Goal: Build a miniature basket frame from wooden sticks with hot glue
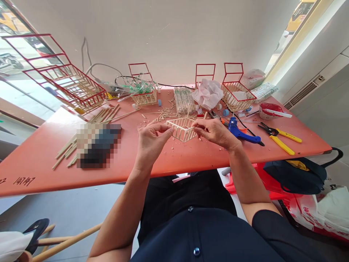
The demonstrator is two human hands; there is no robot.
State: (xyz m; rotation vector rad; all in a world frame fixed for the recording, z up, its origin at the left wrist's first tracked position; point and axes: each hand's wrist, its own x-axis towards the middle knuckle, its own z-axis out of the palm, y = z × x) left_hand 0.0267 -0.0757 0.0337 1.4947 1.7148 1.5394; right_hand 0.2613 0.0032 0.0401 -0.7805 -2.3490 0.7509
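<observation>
A small unpainted stick basket frame (183, 131) is held up over the front middle of the orange table (163, 160). My left hand (154, 142) pinches its left corner between thumb and fingers. At the right end, my right hand (215, 131) has its fingers closed on the frame's edge; its fingertips partly hide that corner. Thin sticks rise from the frame's far side. Behind it lie a pile of short cut sticks (166, 113) and a bundle of clear-wrapped sticks (184, 100).
A blue glue gun (240, 131), yellow-handled pliers (282, 140) and a red bowl (271, 110) are on the right. Red-trimmed baskets (238, 95) line the back; a larger one (73, 85) stands left. Long sticks (65, 149) lie beside a pixelated dark object (99, 147).
</observation>
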